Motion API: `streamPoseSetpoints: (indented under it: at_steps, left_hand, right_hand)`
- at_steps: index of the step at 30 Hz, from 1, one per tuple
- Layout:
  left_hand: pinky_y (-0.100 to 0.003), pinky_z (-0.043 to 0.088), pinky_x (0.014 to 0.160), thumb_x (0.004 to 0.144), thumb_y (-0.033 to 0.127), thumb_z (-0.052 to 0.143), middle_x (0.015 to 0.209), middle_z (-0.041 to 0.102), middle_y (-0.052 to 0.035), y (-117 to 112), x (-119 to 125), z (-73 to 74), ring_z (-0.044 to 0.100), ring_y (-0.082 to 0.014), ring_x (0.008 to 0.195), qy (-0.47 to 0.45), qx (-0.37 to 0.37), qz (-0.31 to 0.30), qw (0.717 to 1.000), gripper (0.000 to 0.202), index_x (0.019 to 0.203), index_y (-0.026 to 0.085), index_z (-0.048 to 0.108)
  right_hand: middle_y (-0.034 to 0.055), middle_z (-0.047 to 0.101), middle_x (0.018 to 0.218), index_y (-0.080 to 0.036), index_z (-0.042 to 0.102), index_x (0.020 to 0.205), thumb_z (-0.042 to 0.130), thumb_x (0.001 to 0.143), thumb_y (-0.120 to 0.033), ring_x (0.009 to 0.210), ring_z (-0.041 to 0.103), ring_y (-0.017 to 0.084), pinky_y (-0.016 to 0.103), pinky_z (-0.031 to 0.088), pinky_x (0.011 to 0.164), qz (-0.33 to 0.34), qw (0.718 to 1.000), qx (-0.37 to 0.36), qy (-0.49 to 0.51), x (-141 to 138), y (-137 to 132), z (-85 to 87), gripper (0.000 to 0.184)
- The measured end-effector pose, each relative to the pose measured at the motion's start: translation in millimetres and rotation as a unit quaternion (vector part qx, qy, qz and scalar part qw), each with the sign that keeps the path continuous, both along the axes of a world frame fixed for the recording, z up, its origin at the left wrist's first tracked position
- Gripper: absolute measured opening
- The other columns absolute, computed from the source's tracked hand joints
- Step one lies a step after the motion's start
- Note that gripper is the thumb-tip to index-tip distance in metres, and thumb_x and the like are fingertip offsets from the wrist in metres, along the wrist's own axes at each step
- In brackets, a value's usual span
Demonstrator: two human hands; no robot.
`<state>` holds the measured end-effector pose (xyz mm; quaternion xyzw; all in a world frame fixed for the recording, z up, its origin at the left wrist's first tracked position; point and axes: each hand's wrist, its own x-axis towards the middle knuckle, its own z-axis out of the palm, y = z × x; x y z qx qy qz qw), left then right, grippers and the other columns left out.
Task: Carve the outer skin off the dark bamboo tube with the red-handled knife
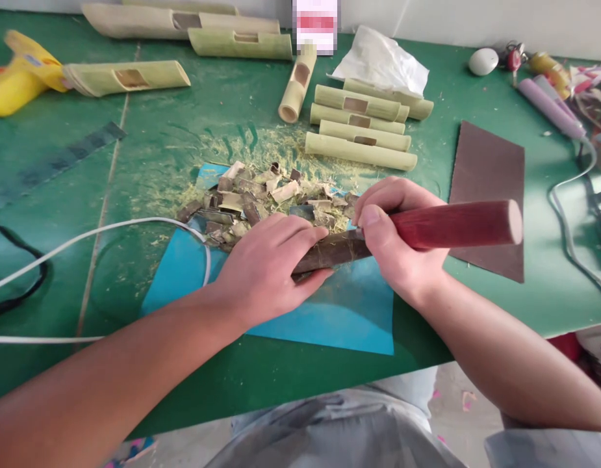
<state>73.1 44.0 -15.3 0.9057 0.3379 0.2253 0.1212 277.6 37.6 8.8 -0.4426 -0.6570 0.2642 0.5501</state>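
Note:
My left hand (268, 266) is closed around a dark brown bamboo piece (336, 252), thumb and fingers on either side of it. My right hand (402, 244) grips a carving tool with a thick red handle (460, 224) pointing right. Its metal end reaches the right part of the bamboo piece; the cutting edge is mostly hidden by my fingers. Beneath both hands lies a blue sheet (324, 318). A heap of dark bark-like chips and pale shavings (251, 201) covers the sheet's far side, just beyond my hands.
Several pale notched bamboo tubes (361, 153) lie at the back, some under a white plastic wrapper (383, 62). A yellow tool (25, 75) is at far left. White cable (134, 222) crosses the left side. A brown sandpaper sheet (488, 195) and purple device (548, 104) lie right.

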Motion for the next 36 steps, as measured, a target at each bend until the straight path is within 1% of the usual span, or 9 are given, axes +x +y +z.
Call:
streamPoseSetpoints:
  at_steps: [3, 6, 10, 16, 23, 28, 32, 36]
  left_hand:
    - [-0.044, 0.058, 0.084, 0.096, 0.039, 0.068, 0.109, 0.076, -0.0124, 0.5, 0.1, -0.1, 0.071, -0.0288, 0.098, 0.003, -0.009, 0.000, 1.000, 0.031, 0.119, 0.018, 0.066]
    - [-0.045, 0.059, 0.083, 0.095, 0.038, 0.067, 0.108, 0.076, -0.0140, 1.4, 0.2, -0.6, 0.071, -0.0303, 0.097, -0.004, -0.007, 0.004, 1.000, 0.033, 0.120, 0.016, 0.067]
    - [-0.045, 0.059, 0.082, 0.095, 0.035, 0.069, 0.110, 0.075, -0.0164, 1.9, 0.0, -2.9, 0.072, -0.0315, 0.097, -0.015, 0.001, 0.006, 1.000, 0.035, 0.121, 0.013, 0.068]
    - [-0.043, 0.059, 0.082, 0.090, 0.033, 0.075, 0.107, 0.075, -0.0157, 1.8, 1.0, -6.8, 0.072, -0.0303, 0.095, -0.030, 0.013, 0.010, 0.999, 0.037, 0.119, 0.011, 0.069]
    - [-0.043, 0.060, 0.078, 0.087, 0.030, 0.079, 0.102, 0.075, -0.0156, 2.9, 1.4, -7.7, 0.072, -0.0308, 0.092, -0.044, 0.037, 0.007, 0.998, 0.038, 0.116, 0.007, 0.071]
    - [-0.043, 0.061, 0.078, 0.086, 0.031, 0.080, 0.103, 0.075, -0.0152, 2.4, 2.3, -7.8, 0.072, -0.0309, 0.092, -0.047, 0.039, 0.008, 0.998, 0.039, 0.116, 0.007, 0.071]
    - [-0.043, 0.061, 0.078, 0.088, 0.030, 0.078, 0.102, 0.075, -0.0151, 2.5, 2.2, -7.4, 0.072, -0.0302, 0.092, -0.042, 0.035, 0.008, 0.998, 0.037, 0.116, 0.007, 0.071]
    - [-0.043, 0.061, 0.078, 0.087, 0.030, 0.079, 0.103, 0.075, -0.0156, 2.8, 1.7, -7.4, 0.072, -0.0308, 0.092, -0.043, 0.038, 0.007, 0.998, 0.039, 0.117, 0.007, 0.071]
  right_hand:
    - [-0.0029, 0.059, 0.062, -0.025, 0.053, 0.067, 0.067, 0.089, -0.032, 0.060, 0.057, 0.013, 0.030, 0.049, 0.055, -0.016, 1.000, 0.006, 0.006, -5.0, 3.7, -0.7, 0.027]
    - [-0.0039, 0.056, 0.061, -0.025, 0.052, 0.067, 0.068, 0.089, -0.028, 0.057, 0.054, 0.011, 0.028, 0.047, 0.053, -0.046, 0.999, 0.020, 0.019, -9.1, 8.5, -4.1, 0.027]
    - [-0.0039, 0.056, 0.062, -0.024, 0.053, 0.065, 0.067, 0.088, -0.021, 0.056, 0.054, 0.011, 0.028, 0.047, 0.051, -0.088, 0.995, 0.040, 0.040, -12.4, 13.4, -10.9, 0.027]
    - [-0.0042, 0.054, 0.060, -0.024, 0.055, 0.063, 0.065, 0.085, -0.016, 0.055, 0.051, 0.011, 0.029, 0.044, 0.049, -0.121, 0.990, 0.041, 0.060, -14.1, 15.9, -15.7, 0.026]
    - [-0.0042, 0.053, 0.060, -0.023, 0.055, 0.063, 0.065, 0.084, -0.015, 0.055, 0.051, 0.011, 0.029, 0.040, 0.048, -0.113, 0.990, 0.044, 0.067, -12.7, 15.1, -16.7, 0.024]
    - [-0.0039, 0.052, 0.061, -0.024, 0.053, 0.063, 0.065, 0.089, -0.018, 0.056, 0.051, 0.012, 0.031, 0.043, 0.052, -0.122, 0.990, 0.037, 0.061, -11.4, 15.3, -17.3, 0.029]
    - [-0.0045, 0.052, 0.061, -0.024, 0.055, 0.063, 0.064, 0.085, -0.015, 0.058, 0.053, 0.013, 0.031, 0.040, 0.053, -0.131, 0.987, 0.038, 0.083, -10.5, 16.2, -16.4, 0.025]
    - [-0.0044, 0.052, 0.060, -0.024, 0.056, 0.063, 0.064, 0.084, -0.016, 0.056, 0.053, 0.013, 0.030, 0.040, 0.051, -0.123, 0.988, 0.036, 0.089, -12.1, 14.8, -14.2, 0.024]
